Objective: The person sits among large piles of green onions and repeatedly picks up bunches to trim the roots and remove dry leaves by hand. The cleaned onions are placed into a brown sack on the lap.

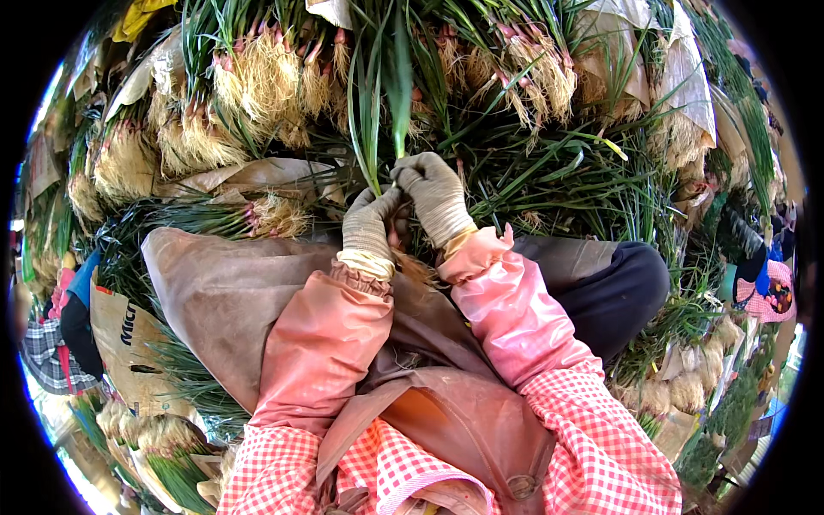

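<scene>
My left hand (371,222), in a dirty knit glove, is closed around a green onion plant (365,122) near the middle of the view. Its long leaves point up and away from me; below the glove a pinkish stem and pale roots (415,267) hang over my brown apron. My right hand (434,193), gloved too, touches the left and pinches the base of a broad green leaf (400,96), which looks blurred. Beside my left wrist a small bunch of onions (270,217) lies with its roots to the right. The fingertips are partly hidden.
Root-out bundles of green onions (264,77) are piled ahead, some wrapped in paper (689,84). Loose green leaves (560,180) lie ahead on the right. A printed paper sack (125,347) is at the left. Other people (766,290) are at both edges.
</scene>
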`<state>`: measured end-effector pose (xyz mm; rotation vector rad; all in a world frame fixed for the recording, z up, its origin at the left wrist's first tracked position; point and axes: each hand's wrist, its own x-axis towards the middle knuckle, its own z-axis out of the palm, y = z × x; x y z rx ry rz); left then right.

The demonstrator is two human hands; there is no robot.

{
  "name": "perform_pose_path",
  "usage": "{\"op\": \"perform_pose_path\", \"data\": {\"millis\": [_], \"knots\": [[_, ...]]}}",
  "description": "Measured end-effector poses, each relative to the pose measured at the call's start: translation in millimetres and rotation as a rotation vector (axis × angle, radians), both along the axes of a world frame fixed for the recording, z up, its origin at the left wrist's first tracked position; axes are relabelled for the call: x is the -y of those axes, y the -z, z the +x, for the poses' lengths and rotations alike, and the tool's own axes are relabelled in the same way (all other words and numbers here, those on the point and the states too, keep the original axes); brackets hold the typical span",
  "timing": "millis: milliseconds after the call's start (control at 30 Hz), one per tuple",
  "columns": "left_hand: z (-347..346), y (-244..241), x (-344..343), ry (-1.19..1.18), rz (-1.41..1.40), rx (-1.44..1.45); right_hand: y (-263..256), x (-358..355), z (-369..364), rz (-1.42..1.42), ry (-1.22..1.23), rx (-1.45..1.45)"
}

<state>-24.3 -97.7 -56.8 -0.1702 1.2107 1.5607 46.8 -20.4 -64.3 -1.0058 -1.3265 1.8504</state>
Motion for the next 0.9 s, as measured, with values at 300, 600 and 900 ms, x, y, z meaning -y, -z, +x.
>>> {"op": "perform_pose_path", "data": {"millis": [300,600,900], "knots": [[-15.9,-12.3,-11.6,-0.174,-0.055,-0.081,-0.2,-19.6,30.8,0.522,-0.164,0.326],[-8.6,-9.1,-17.6,-0.111,0.102,-0.194,71.7,-109.2,20.2,0.728,-0.329,1.285],[3.6,1.9,-14.3,0.038,0.184,-0.282,4.9,-27.3,21.1,0.528,-0.239,0.487]]}}
